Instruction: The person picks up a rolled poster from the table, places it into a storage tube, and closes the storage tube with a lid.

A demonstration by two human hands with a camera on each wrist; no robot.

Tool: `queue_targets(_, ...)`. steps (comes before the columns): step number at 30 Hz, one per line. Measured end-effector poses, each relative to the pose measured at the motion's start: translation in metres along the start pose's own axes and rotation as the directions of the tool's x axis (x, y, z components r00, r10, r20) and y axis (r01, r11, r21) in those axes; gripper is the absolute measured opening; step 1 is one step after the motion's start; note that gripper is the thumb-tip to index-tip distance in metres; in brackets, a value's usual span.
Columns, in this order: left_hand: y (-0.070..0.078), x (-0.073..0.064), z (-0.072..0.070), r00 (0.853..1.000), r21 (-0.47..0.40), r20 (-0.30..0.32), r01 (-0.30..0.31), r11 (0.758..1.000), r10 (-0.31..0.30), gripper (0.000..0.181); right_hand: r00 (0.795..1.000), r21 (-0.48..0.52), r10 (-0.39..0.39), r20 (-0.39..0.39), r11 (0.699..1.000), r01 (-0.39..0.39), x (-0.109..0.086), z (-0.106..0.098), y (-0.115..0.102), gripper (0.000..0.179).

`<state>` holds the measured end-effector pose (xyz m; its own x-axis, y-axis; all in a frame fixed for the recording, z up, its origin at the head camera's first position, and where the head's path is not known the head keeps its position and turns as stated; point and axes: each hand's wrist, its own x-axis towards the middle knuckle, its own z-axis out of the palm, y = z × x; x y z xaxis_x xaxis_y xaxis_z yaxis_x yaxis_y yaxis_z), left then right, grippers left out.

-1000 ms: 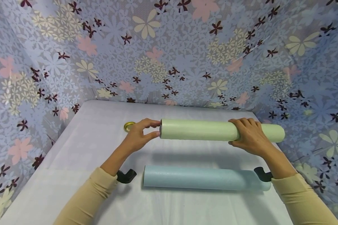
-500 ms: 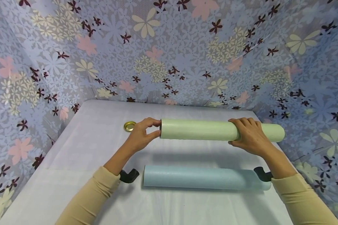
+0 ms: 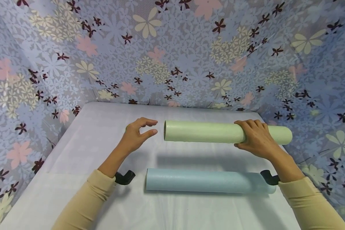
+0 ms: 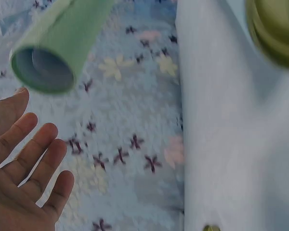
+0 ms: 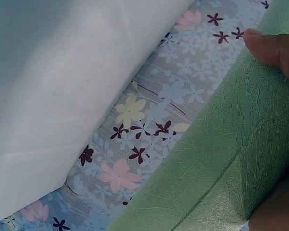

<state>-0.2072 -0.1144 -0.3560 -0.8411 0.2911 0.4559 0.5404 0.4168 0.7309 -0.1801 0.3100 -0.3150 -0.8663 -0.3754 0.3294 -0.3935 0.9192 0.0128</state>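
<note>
My right hand grips a pale green cardboard-like tube around its right part, holding it level above the white table. In the right wrist view, the thumb lies on the tube's creased surface. My left hand is off the tube's left end, thumb and fingers apart with nothing between them. The left wrist view shows that end of the green tube as a hollow opening, just beyond the fingertips. A small gold lid lies on the table, nearly hidden behind the left hand in the head view.
A pale blue tube lies on the white table, nearer than the green one. A round gold cap shows by its left end in the left wrist view. Floral cloth hangs behind and at both sides.
My left hand, whose fingertips were at the left end of the green tube, has drawn away to the left and now covers the gold lid. The right hand keeps its hold.
</note>
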Motion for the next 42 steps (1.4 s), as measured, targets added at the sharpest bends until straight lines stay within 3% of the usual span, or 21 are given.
queue_targets(5,-0.021,0.004,-0.014,0.994,0.065,0.002,0.107,0.992,-0.107,0.037,1.0,-0.003,0.011,0.004,1.0,-0.011,-0.003,0.001,0.003,0.082)
queue_targets(10,-0.04,0.009,-0.022,0.973,0.147,0.042,0.22,0.964,-0.228,0.042,1.0,0.001,0.019,0.004,1.0,-0.019,-0.004,0.002,0.005,0.081)
queue_targets(13,-0.051,0.013,-0.024,0.961,0.21,0.064,0.25,0.945,-0.269,0.045,1.0,0.005,0.021,0.009,1.0,-0.021,-0.005,0.003,0.005,0.081)
queue_targets(22,-0.075,0.022,-0.025,0.937,0.391,0.137,0.246,0.887,-0.32,0.053,1.0,0.005,-0.007,-0.01,1.0,0.007,-0.004,0.006,0.008,0.081)
queue_targets(29,-0.095,0.029,-0.025,0.925,0.516,0.18,0.201,0.833,-0.335,0.06,1.0,0.007,-0.015,-0.014,1.0,0.015,0.0,0.006,0.009,0.08)
queue_targets(34,-0.108,0.032,-0.027,0.917,0.565,0.198,0.183,0.805,-0.347,0.063,1.0,0.007,-0.009,-0.005,1.0,0.009,0.0,0.006,0.009,0.08)
queue_targets(42,-0.121,0.037,-0.028,0.879,0.602,0.242,0.196,0.774,-0.411,0.072,1.0,0.009,0.0,-0.009,1.0,0.0,-0.003,0.009,0.011,0.08)
